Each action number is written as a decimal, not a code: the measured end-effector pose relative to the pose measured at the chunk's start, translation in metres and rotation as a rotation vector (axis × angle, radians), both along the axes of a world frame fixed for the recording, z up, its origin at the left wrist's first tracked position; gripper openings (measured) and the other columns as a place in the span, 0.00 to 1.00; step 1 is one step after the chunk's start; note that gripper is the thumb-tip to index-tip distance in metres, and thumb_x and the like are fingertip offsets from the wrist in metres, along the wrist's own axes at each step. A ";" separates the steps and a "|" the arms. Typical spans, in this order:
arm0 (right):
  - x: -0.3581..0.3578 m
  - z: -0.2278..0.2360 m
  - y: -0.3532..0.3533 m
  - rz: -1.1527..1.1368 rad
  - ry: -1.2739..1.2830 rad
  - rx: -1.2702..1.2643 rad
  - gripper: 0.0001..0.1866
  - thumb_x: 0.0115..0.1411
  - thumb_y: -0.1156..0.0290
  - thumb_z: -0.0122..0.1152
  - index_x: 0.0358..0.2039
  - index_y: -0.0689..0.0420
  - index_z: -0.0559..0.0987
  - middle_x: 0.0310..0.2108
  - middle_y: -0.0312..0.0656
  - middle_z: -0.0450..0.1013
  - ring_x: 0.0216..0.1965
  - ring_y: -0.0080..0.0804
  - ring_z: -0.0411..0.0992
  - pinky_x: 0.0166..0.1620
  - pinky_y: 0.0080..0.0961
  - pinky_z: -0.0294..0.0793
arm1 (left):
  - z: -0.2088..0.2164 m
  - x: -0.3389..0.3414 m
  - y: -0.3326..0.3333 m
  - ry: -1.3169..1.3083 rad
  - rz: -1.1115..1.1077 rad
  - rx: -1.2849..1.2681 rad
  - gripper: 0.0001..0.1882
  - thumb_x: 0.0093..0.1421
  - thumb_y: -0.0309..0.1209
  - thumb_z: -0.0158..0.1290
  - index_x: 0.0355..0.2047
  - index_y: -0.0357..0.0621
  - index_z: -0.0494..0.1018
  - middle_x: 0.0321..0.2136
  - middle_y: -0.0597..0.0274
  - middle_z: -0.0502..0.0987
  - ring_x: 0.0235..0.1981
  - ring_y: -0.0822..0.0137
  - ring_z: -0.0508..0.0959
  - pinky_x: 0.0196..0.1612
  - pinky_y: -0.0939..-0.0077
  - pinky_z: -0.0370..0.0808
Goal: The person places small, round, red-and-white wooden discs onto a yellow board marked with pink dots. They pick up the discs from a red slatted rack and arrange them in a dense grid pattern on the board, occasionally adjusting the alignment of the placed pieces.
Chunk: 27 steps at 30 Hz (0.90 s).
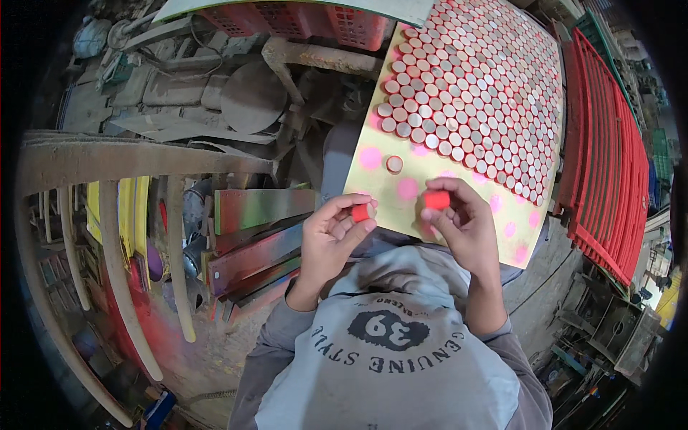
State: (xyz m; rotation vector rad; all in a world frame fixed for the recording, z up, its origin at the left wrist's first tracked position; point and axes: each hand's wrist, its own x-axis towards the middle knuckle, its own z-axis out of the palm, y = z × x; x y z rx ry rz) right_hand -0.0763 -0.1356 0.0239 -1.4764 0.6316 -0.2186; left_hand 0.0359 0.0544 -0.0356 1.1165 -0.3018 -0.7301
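Between the thumb and fingers of my left hand [332, 233] is a short red cylinder [360, 213], held just off the near left edge of the pale yellow board [380, 193]. My right hand [464, 228] pinches a second red cylinder [437, 200] above the near part of the board. One loose cylinder [394, 164] stands on end ahead of my hands, its pale round top showing. Farther off, a dense block of the same red-sided, pale-topped cylinders [476, 86] covers most of the board. Pink round paint marks [407, 189] dot its near strip.
A stack of red slatted pieces [605, 158] stands right of the board. Red plastic crates [287, 20] are at the far left of it. On my left are a wooden frame [150, 163] with upright bars and several paint-stained planks [258, 251].
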 end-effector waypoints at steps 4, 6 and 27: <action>-0.013 0.002 0.006 0.077 -0.027 0.114 0.18 0.58 0.85 0.69 0.49 0.68 0.77 0.46 0.43 0.78 0.43 0.22 0.78 0.42 0.17 0.79 | 0.014 0.000 -0.012 -0.106 -0.066 0.010 0.19 0.58 0.13 0.62 0.50 0.32 0.78 0.46 0.55 0.80 0.50 0.66 0.80 0.51 0.74 0.80; -0.004 0.009 0.016 0.078 -0.054 0.152 0.18 0.59 0.85 0.69 0.49 0.67 0.77 0.44 0.42 0.79 0.43 0.22 0.78 0.43 0.17 0.80 | 0.017 0.002 -0.012 -0.309 -0.132 0.137 0.19 0.56 0.14 0.63 0.49 0.31 0.78 0.46 0.53 0.79 0.47 0.63 0.82 0.54 0.71 0.80; -0.009 0.019 0.019 0.125 0.066 0.157 0.09 0.62 0.83 0.67 0.43 0.69 0.83 0.37 0.42 0.81 0.33 0.21 0.79 0.34 0.17 0.81 | 0.034 -0.007 -0.002 -0.181 -0.093 -0.018 0.18 0.54 0.16 0.66 0.46 0.32 0.80 0.45 0.48 0.80 0.43 0.64 0.83 0.46 0.71 0.83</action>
